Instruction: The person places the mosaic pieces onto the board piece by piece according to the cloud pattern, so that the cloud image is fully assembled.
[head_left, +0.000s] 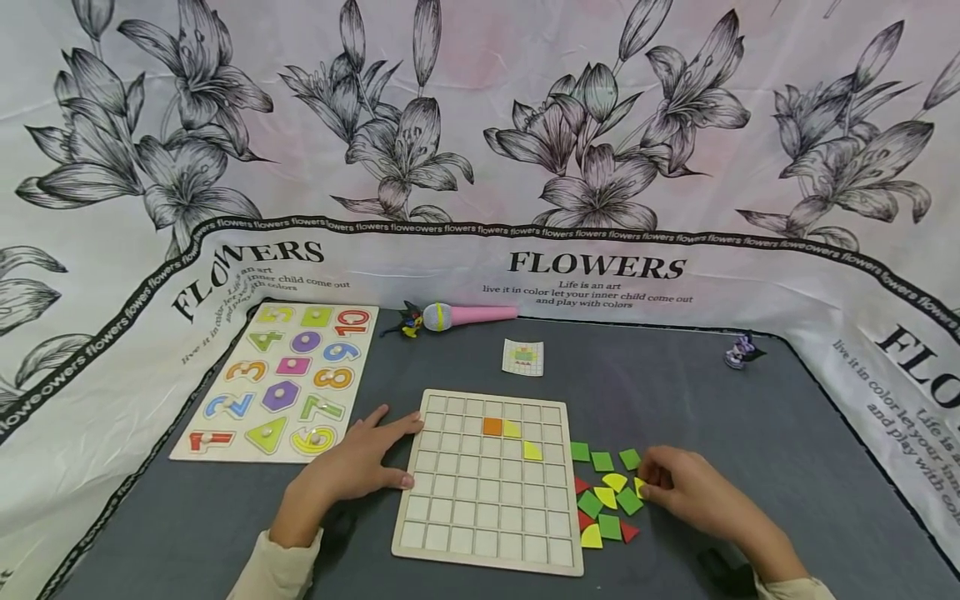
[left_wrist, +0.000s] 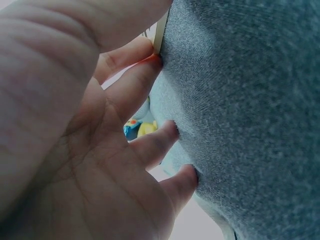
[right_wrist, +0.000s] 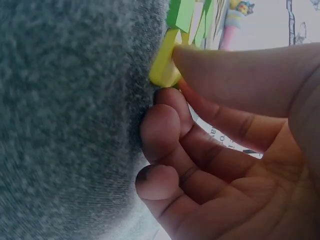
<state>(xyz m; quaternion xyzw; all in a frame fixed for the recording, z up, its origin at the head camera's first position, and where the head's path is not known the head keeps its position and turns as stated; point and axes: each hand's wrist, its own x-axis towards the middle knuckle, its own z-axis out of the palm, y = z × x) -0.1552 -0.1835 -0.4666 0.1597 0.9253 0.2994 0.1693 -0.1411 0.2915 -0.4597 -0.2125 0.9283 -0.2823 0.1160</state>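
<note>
Right hand's grip [head_left: 693,492] pinches a yellow tile [right_wrist: 165,67] between thumb and forefinger, the other fingers curled against the grey desk [head_left: 750,417]; the tile sits at the right edge of a loose pile of tiles [head_left: 606,492], green, yellow and red, lying on the desk just right of the wooden grid board [head_left: 487,500]. On that board an orange square [head_left: 492,427] sits in a cell with a yellow piece [head_left: 512,429] touching its right side, and a second yellow piece [head_left: 532,451] lies one row down and to the right. Left hand [head_left: 360,462] rests with straight, spread fingers against the board's left edge, holding nothing; the left wrist view shows the fingertips [left_wrist: 172,131] pressed on the desk cloth, though it is too close to tell much more. Beyond the board lies a small pattern card [head_left: 522,357]. Farther back, a pink toy microphone [head_left: 468,316] lies beside a small dark figure [head_left: 408,321], and another small figure [head_left: 741,350] stands at the far right. A number and shape puzzle board [head_left: 285,379] lies at the left. Flower-printed cloth [head_left: 480,125] hangs behind the desk.
</note>
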